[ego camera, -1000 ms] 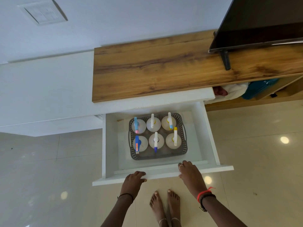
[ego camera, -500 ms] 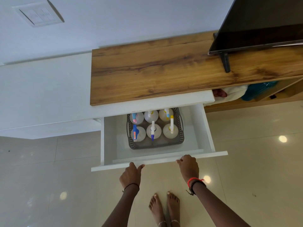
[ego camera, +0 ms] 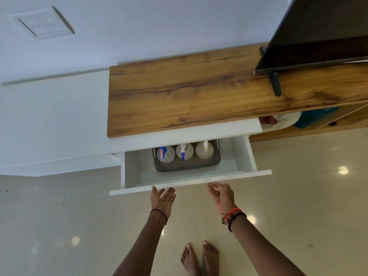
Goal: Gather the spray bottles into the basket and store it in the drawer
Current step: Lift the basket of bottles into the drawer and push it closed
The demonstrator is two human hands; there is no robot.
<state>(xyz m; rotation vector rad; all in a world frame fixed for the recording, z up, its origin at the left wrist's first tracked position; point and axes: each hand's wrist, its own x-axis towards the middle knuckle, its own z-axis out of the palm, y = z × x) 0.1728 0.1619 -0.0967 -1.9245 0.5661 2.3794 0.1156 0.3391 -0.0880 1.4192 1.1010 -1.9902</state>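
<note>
The white drawer (ego camera: 191,182) stands partly open under the wooden top. Inside it sits the grey basket (ego camera: 189,165), its back half hidden under the cabinet. Three white spray bottles show in its front row: one with a blue and orange head (ego camera: 166,154), one with a purple nozzle (ego camera: 184,151), one with a yellow head (ego camera: 205,150). My left hand (ego camera: 162,199) and my right hand (ego camera: 222,196) are flat and open, fingertips at the drawer's front panel, holding nothing.
A wooden cabinet top (ego camera: 199,92) carries a black TV (ego camera: 318,32) on a stand at the right. An open shelf at the right holds white cloth (ego camera: 286,121) and a teal bag (ego camera: 314,116). My bare feet (ego camera: 199,257) stand on glossy tiles.
The drawer has slid inward, hiding the basket's back row of bottles. Both hands have followed its front panel forward and their fingers have flattened out.
</note>
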